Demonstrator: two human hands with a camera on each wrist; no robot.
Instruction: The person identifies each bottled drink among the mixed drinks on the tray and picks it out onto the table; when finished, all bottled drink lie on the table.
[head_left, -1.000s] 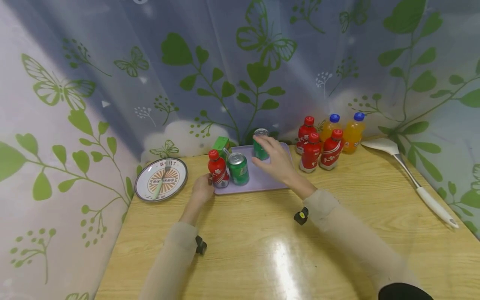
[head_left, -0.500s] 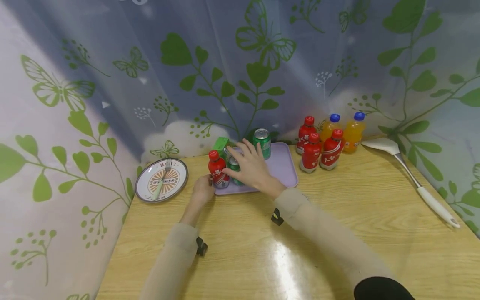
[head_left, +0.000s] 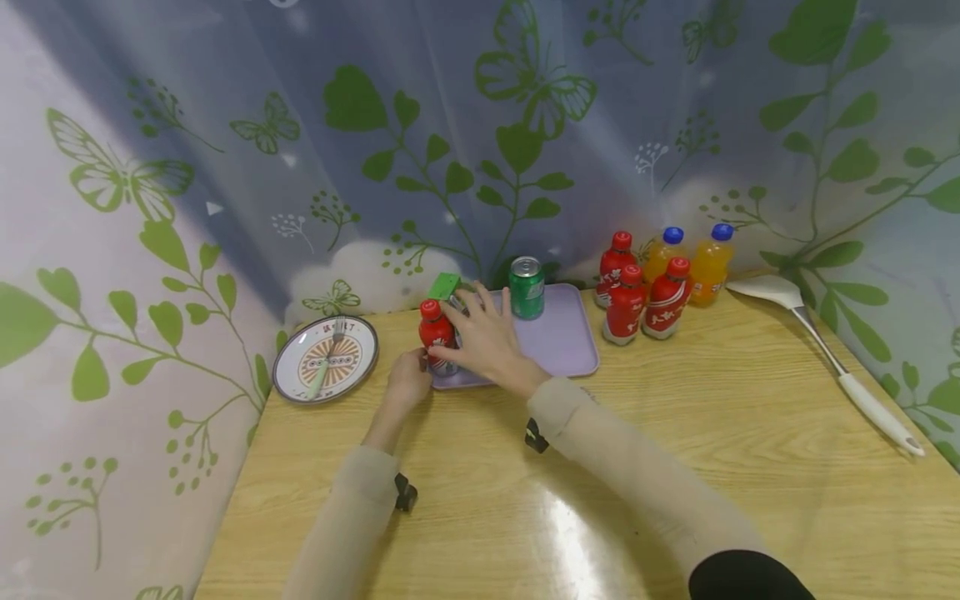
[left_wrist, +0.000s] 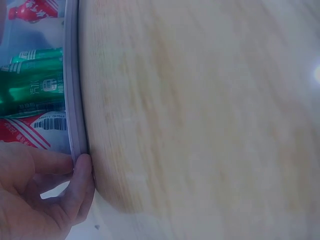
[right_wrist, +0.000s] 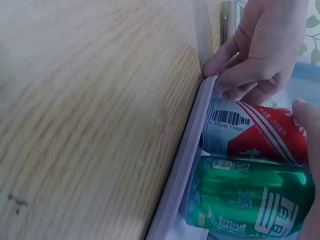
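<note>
A red-capped bottle (head_left: 435, 325) stands at the left end of a lilac tray (head_left: 562, 337). Beside it is a green drink can (right_wrist: 250, 195), mostly hidden by my right hand in the head view. My left hand (head_left: 408, 379) pinches the tray's near left corner, thumb and fingers on the rim (left_wrist: 74, 100). Over the can my right hand (head_left: 491, 337) is spread, its thumb touching the red bottle and its other fingers extended toward the back. Further right on the tray stands another green can (head_left: 527, 292). A green box (head_left: 446, 286) shows behind the bottle.
To the left lies a patterned plate (head_left: 300, 379) with a green-handled fork (head_left: 321, 371) on it. Several red bottles (head_left: 624, 308) and two orange drink bottles (head_left: 708, 267) stand right of the tray. A white-handled spatula (head_left: 873, 408) lies along the table's right side.
My right hand has moved left, from near the back green can to over the other can and against the red bottle. The left hand has stayed at the tray corner.
</note>
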